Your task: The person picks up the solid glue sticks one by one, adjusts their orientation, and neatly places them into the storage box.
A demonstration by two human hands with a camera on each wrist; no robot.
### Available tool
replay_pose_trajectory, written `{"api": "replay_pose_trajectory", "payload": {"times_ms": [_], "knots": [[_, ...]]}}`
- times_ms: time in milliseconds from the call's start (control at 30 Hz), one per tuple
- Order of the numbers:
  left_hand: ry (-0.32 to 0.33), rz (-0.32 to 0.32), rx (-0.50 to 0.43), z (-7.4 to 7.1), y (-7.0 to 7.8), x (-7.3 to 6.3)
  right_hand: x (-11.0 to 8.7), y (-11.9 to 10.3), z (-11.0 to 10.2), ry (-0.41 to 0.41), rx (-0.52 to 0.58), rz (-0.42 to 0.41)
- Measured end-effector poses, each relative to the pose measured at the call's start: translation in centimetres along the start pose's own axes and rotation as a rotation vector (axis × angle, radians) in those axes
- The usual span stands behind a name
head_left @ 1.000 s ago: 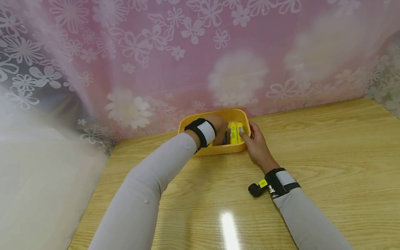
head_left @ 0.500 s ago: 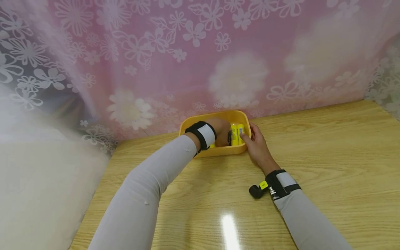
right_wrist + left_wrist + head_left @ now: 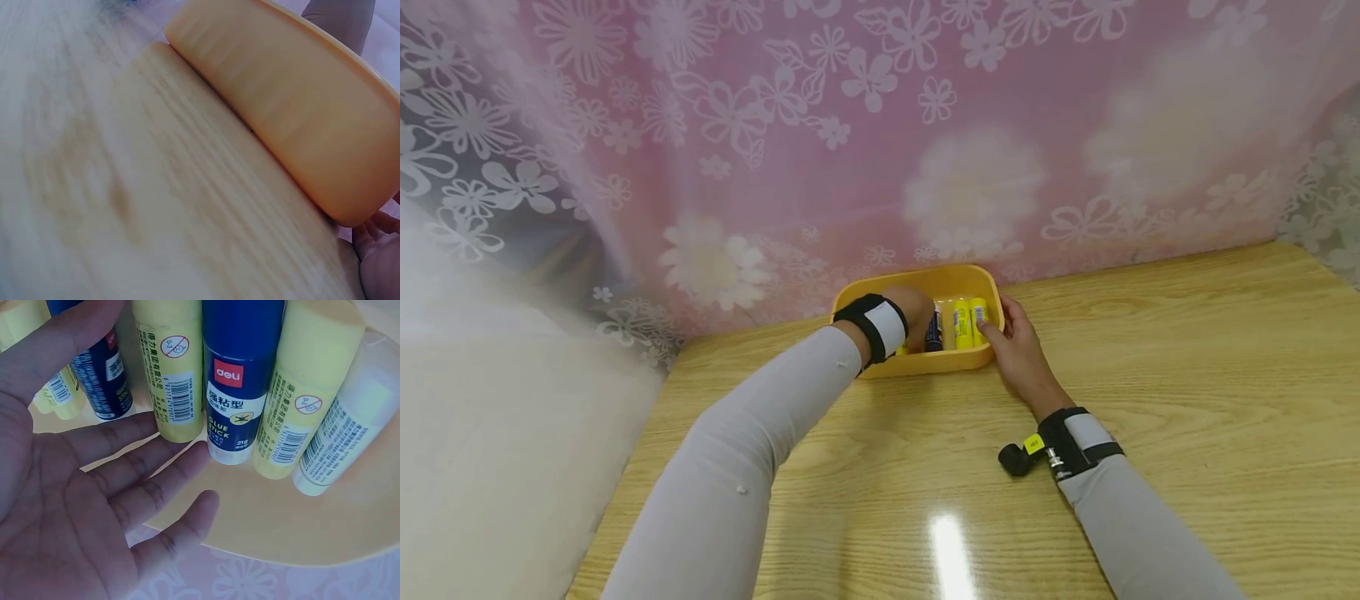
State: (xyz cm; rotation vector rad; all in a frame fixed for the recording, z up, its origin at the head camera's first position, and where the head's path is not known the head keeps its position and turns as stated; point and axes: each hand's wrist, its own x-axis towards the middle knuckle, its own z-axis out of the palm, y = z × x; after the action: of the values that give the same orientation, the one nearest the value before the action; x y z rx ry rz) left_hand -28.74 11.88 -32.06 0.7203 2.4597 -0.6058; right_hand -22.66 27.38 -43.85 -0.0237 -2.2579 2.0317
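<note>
My left hand [image 3: 913,312] is inside a yellow plastic bin [image 3: 936,361], seen from behind in the head view. In the left wrist view its fingers [image 3: 147,494] are loosely extended, the fingertips at the lower end of a yellow glue stick [image 3: 172,369]. The thumb passes in front of a dark blue glue stick [image 3: 100,378]. Beside them a blue deli glue stick [image 3: 234,394], another yellow one [image 3: 306,387] and a white one [image 3: 347,419] stand in a row. My right hand [image 3: 1021,358] grips the bin's right end, thumb over the rim.
Yellow glue sticks [image 3: 962,325] rest at the bin's right end. The bin stands at the back of a wood-grain table [image 3: 1187,375], close to a pink floral curtain [image 3: 850,167]. Wrist straps with small cameras [image 3: 1017,459] sit on my forearms.
My left hand shifts right, then back left inside the bin. A dark blue glue stick and a gap beside the yellow ones now show. The right hand stays on the rim.
</note>
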Motion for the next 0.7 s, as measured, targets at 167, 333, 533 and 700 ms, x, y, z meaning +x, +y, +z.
{"api": "replay_pose_trajectory", "payload": {"times_ms": [167,333,533,700], "knots": [[0.014,0.002,-0.004,0.1,-0.2,0.5,0.2,0.1,0.0,0.006,0.0,-0.01],[-0.061,-0.015,-0.023,-0.1,-0.3,1.5,0.2,0.0,0.0,0.007,-0.007,-0.002],[-0.109,-0.069,-0.111,-0.6,0.2,1.7,0.1,0.1,0.1,0.011,0.0,0.005],[-0.076,-0.059,-0.121,0.0,-0.1,2.3,0.0,-0.1,0.1,0.005,0.008,0.001]]}}
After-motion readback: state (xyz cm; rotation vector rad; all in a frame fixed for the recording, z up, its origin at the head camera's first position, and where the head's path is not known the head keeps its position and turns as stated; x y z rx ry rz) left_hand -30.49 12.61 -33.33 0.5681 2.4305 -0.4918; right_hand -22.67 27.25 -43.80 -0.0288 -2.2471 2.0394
